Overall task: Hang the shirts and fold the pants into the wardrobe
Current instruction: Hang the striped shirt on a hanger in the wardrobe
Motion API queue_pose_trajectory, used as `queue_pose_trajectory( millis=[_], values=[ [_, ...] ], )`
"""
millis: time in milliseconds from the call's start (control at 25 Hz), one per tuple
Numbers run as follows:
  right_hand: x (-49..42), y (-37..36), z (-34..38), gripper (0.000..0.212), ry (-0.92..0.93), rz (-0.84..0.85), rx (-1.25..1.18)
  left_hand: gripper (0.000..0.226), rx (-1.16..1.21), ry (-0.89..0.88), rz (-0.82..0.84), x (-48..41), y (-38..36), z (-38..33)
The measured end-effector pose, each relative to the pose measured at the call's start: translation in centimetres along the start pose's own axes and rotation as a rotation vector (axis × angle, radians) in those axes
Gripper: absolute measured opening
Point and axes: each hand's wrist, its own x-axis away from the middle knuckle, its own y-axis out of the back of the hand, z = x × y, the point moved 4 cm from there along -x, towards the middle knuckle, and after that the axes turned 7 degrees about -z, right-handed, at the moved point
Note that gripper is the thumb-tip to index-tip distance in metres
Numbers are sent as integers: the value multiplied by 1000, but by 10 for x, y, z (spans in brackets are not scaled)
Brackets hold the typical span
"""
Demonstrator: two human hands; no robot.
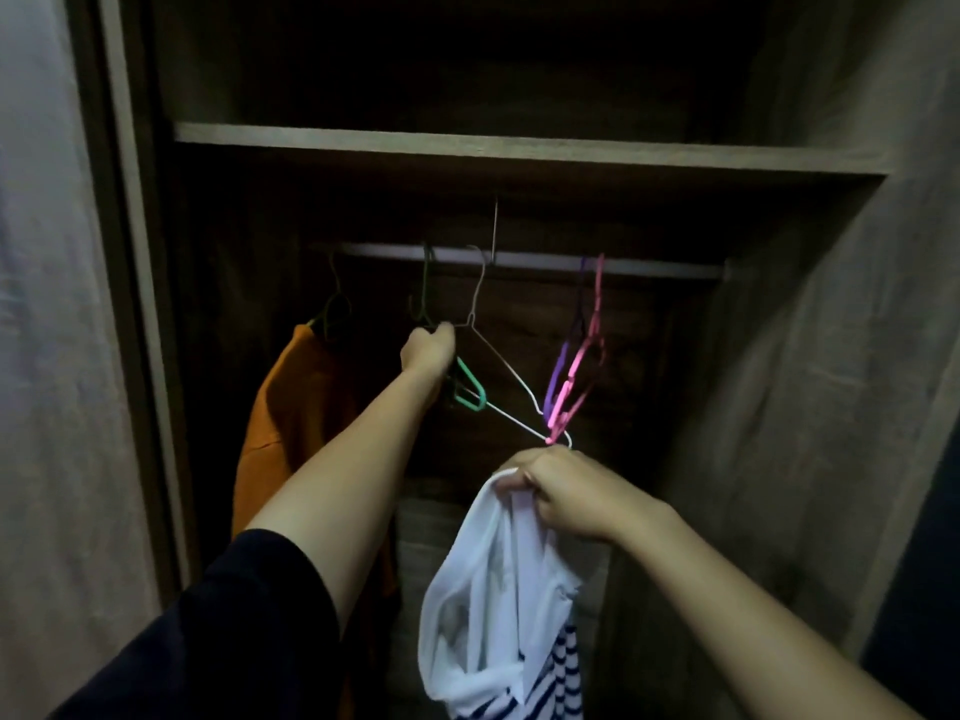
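I look into a dark wooden wardrobe with a pale hanging rail [519, 262] under a shelf. My left hand [428, 348] reaches up and grips a green hanger [470, 389] just below the rail, next to a thin white wire hanger [511, 379]. My right hand [558, 491] holds a white shirt [483, 605] bunched by its top edge; a navy-striped part hangs at its lower end. That hand sits right under the low tip of the wire hanger. An orange shirt [280, 423] hangs at the left of the rail.
Pink and purple hangers [579, 366] hang bare at the right of the rail. A wooden shelf [519, 148] runs above it. A pale curtain [47, 356] hangs at the far left, and the wardrobe's side wall [810, 356] stands at the right.
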Motion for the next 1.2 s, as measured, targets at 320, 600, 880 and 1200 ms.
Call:
queue_pose_trajectory(
  millis=[320, 600, 880, 1200],
  values=[
    [2, 0, 13, 55, -17, -40, -24, 32, -63, -176, -29, -3, 38, -4],
    [-1, -9, 36, 58, -55, -4, 20, 16, 16, -387, 47, 67, 107, 112],
    [-3, -19, 60, 55, -92, 23, -9, 25, 281, -145, -13, 92, 173, 154],
    [7, -22, 79, 52, -217, 58, -38, 24, 221, -27, 561, 119, 263, 164]
  ],
)
